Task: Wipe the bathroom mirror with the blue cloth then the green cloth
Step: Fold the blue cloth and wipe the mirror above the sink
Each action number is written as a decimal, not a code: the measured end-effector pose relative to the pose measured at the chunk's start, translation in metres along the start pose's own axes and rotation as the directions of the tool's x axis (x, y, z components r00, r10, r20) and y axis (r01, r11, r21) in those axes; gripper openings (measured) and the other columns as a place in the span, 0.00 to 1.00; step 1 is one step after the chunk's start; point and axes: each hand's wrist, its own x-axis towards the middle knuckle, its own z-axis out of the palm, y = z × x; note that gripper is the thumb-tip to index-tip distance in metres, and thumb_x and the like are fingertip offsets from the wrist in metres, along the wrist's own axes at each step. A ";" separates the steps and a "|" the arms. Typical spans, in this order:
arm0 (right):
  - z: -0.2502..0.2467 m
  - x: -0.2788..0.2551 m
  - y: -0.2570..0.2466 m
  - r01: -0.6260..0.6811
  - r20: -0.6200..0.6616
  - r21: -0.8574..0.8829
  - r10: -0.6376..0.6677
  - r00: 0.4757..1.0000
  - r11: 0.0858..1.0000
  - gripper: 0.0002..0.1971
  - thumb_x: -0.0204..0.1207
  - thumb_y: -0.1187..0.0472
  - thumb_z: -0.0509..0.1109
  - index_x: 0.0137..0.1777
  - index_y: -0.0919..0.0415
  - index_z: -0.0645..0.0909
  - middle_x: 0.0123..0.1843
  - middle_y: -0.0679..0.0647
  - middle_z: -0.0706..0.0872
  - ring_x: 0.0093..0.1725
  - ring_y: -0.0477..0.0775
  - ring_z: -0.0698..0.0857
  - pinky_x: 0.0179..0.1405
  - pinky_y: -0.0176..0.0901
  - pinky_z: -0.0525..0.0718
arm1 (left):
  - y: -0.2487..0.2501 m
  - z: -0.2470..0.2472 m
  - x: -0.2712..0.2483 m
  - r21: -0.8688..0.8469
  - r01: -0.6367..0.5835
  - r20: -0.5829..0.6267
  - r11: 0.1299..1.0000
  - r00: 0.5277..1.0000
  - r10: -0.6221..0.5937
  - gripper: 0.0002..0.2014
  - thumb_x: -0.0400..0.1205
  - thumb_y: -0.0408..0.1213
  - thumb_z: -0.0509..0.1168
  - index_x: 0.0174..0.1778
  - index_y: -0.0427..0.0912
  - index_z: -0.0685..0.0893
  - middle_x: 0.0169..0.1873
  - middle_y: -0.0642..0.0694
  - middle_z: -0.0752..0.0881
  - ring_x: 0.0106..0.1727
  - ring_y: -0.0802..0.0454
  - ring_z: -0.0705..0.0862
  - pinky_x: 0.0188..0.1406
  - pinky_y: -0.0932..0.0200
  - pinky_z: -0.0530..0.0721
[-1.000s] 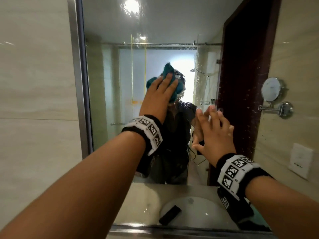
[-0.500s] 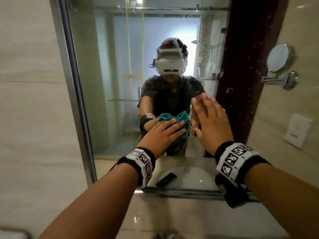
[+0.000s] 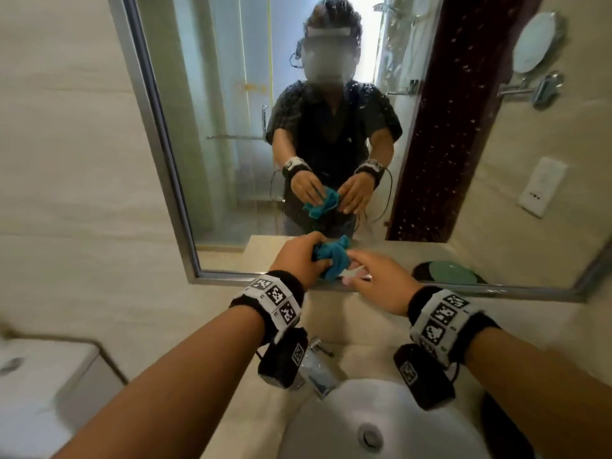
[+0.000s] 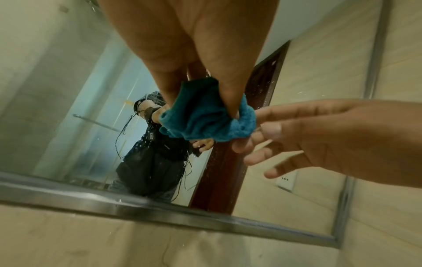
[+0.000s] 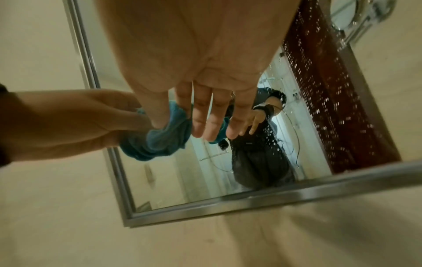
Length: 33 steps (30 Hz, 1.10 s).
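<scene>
The blue cloth (image 3: 332,256) is bunched up in my left hand (image 3: 299,256), which grips it just in front of the mirror's lower edge. The wall mirror (image 3: 215,127) has a steel frame, and water droplets speckle its right part. My right hand (image 3: 371,279) is beside the cloth with straight fingers. In the left wrist view, thumb and fingers pinch the cloth (image 4: 210,115), and the right hand (image 4: 319,137) reaches its fingertips to the cloth's edge. From the right wrist I see my spread fingers (image 5: 212,117) in front of the cloth (image 5: 160,139).
A white sink basin (image 3: 381,419) with a chrome tap (image 3: 314,356) lies below my wrists. A round shaving mirror (image 3: 533,41) and a wall socket (image 3: 541,185) are on the right wall. Something pale green on a dark dish (image 3: 450,271) shows reflected at the mirror's lower right.
Both hands have come down off the glass to the mirror's lower edge. The left hand went from pressing the cloth flat to gripping it bunched. The view tilted down to the sink.
</scene>
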 end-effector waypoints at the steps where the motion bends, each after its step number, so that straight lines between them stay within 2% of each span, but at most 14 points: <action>1: 0.007 -0.005 0.000 -0.007 -0.008 0.108 0.008 1.000 0.994 0.21 0.78 0.53 0.68 0.70 0.49 0.73 0.61 0.49 0.83 0.58 0.48 0.83 0.61 0.46 0.80 | 0.003 0.004 -0.009 -0.016 0.009 0.010 1.000 1.000 -0.009 0.14 0.76 0.37 0.71 0.57 0.41 0.80 0.51 0.44 0.85 0.52 0.47 0.82 0.47 0.62 0.74; 5: 0.021 -0.027 0.000 -0.030 -0.043 0.379 0.050 0.998 0.925 0.17 0.77 0.57 0.71 0.64 0.53 0.75 0.57 0.54 0.85 0.55 0.51 0.85 0.60 0.50 0.82 | 0.010 0.016 -0.043 -0.114 0.011 0.018 0.993 1.000 -0.009 0.14 0.75 0.37 0.73 0.53 0.40 0.79 0.47 0.46 0.84 0.45 0.54 0.81 0.37 0.67 0.75; 8: 0.022 -0.038 0.002 -0.029 -0.077 0.344 0.060 0.995 0.938 0.10 0.75 0.60 0.72 0.54 0.53 0.78 0.48 0.52 0.83 0.48 0.51 0.83 0.55 0.47 0.82 | 0.011 0.018 -0.062 -0.178 0.039 0.104 0.983 0.994 -0.021 0.18 0.75 0.39 0.73 0.59 0.45 0.77 0.50 0.52 0.84 0.45 0.59 0.82 0.36 0.76 0.77; 11: 0.014 -0.047 0.005 -0.007 -0.120 0.307 0.046 0.992 0.952 0.05 0.75 0.64 0.71 0.46 0.52 0.80 0.40 0.49 0.82 0.41 0.49 0.81 0.52 0.53 0.83 | 0.011 0.012 -0.078 -0.178 0.043 0.174 0.983 0.985 -0.012 0.23 0.74 0.39 0.74 0.64 0.51 0.76 0.51 0.55 0.83 0.44 0.64 0.80 0.37 0.77 0.77; 14: 0.003 -0.059 0.002 -0.015 -0.110 0.331 0.055 0.992 0.943 0.03 0.78 0.63 0.67 0.48 0.57 0.81 0.41 0.53 0.85 0.42 0.55 0.84 0.49 0.60 0.85 | 0.011 0.003 -0.090 -0.138 0.012 0.181 0.990 0.983 0.013 0.19 0.76 0.38 0.72 0.62 0.52 0.77 0.43 0.60 0.80 0.40 0.66 0.78 0.36 0.77 0.76; 16: -0.001 -0.065 -0.001 -0.069 -0.067 0.371 0.102 0.993 0.926 0.03 0.81 0.62 0.64 0.50 0.58 0.79 0.46 0.58 0.85 0.46 0.60 0.85 0.47 0.61 0.86 | 0.010 -0.002 -0.095 -0.141 -0.001 0.184 0.990 0.983 0.027 0.15 0.78 0.38 0.70 0.58 0.51 0.78 0.41 0.58 0.81 0.39 0.64 0.80 0.37 0.74 0.78; 18: 0.000 -0.071 -0.006 -0.120 -0.028 0.405 0.144 0.989 0.907 0.04 0.83 0.62 0.61 0.48 0.56 0.76 0.45 0.57 0.85 0.45 0.59 0.86 0.43 0.56 0.87 | 0.007 -0.005 -0.098 -0.131 -0.013 0.195 0.991 0.980 0.039 0.12 0.78 0.39 0.70 0.55 0.50 0.78 0.43 0.53 0.84 0.41 0.59 0.82 0.42 0.66 0.82; 22: 0.004 -0.079 -0.016 -0.138 -0.069 0.385 0.178 0.982 0.912 0.05 0.83 0.65 0.60 0.46 0.56 0.73 0.37 0.50 0.82 0.32 0.40 0.82 0.29 0.34 0.79 | 0.000 -0.003 -0.102 -0.083 -0.045 0.303 0.996 0.951 0.069 0.19 0.79 0.41 0.68 0.65 0.53 0.74 0.57 0.52 0.82 0.54 0.54 0.81 0.50 0.68 0.77; 24: 0.008 -0.081 -0.019 -0.141 -0.129 0.361 0.200 0.971 0.922 0.03 0.82 0.66 0.61 0.47 0.59 0.74 0.35 0.50 0.81 0.32 0.37 0.82 0.32 0.32 0.80 | -0.004 0.003 -0.103 -0.095 -0.083 0.246 0.992 0.964 0.104 0.26 0.78 0.42 0.70 0.71 0.55 0.70 0.67 0.52 0.77 0.65 0.54 0.77 0.61 0.64 0.72; 26: 0.012 -0.082 -0.016 -0.163 -0.200 0.312 0.233 0.952 0.936 0.01 0.81 0.65 0.63 0.50 0.61 0.75 0.41 0.58 0.84 0.43 0.52 0.85 0.46 0.47 0.84 | -0.006 0.011 -0.105 -0.139 -0.167 0.169 0.976 0.967 0.190 0.28 0.76 0.42 0.71 0.72 0.56 0.71 0.69 0.53 0.75 0.68 0.55 0.73 0.69 0.61 0.70; 27: 0.013 -0.085 -0.016 -0.185 -0.212 0.319 0.260 0.942 0.929 0.01 0.81 0.65 0.63 0.50 0.60 0.76 0.45 0.62 0.85 0.47 0.60 0.85 0.51 0.55 0.83 | -0.005 0.014 -0.106 -0.157 -0.204 0.168 0.966 0.959 0.230 0.28 0.76 0.41 0.72 0.72 0.55 0.71 0.69 0.53 0.75 0.68 0.56 0.73 0.68 0.62 0.70; 29: 0.013 -0.090 -0.017 -0.244 -0.188 0.385 0.334 0.924 0.890 0.05 0.80 0.65 0.63 0.47 0.53 0.75 0.52 0.65 0.84 0.53 0.66 0.83 0.55 0.64 0.81 | 0.002 0.020 -0.111 -0.180 -0.218 0.227 0.959 0.940 0.256 0.29 0.77 0.39 0.71 0.73 0.55 0.70 0.68 0.54 0.76 0.65 0.58 0.75 0.64 0.67 0.70; 31: 0.010 -0.098 -0.024 -0.284 -0.130 0.480 0.387 0.913 0.830 0.08 0.81 0.65 0.63 0.47 0.49 0.75 0.55 0.65 0.83 0.55 0.66 0.83 0.56 0.66 0.82 | 0.009 0.022 -0.115 -0.216 -0.167 0.283 0.962 0.932 0.226 0.29 0.78 0.40 0.70 0.74 0.56 0.69 0.67 0.54 0.77 0.64 0.57 0.77 0.61 0.64 0.74; 33: 0.006 -0.104 -0.028 -0.268 -0.081 0.585 0.384 0.920 0.766 0.08 0.82 0.66 0.61 0.50 0.51 0.75 0.54 0.64 0.82 0.52 0.65 0.83 0.52 0.61 0.83 | 0.016 0.024 -0.117 -0.247 -0.132 0.294 0.960 0.934 0.204 0.27 0.78 0.40 0.70 0.73 0.55 0.70 0.65 0.53 0.79 0.62 0.57 0.79 0.59 0.62 0.77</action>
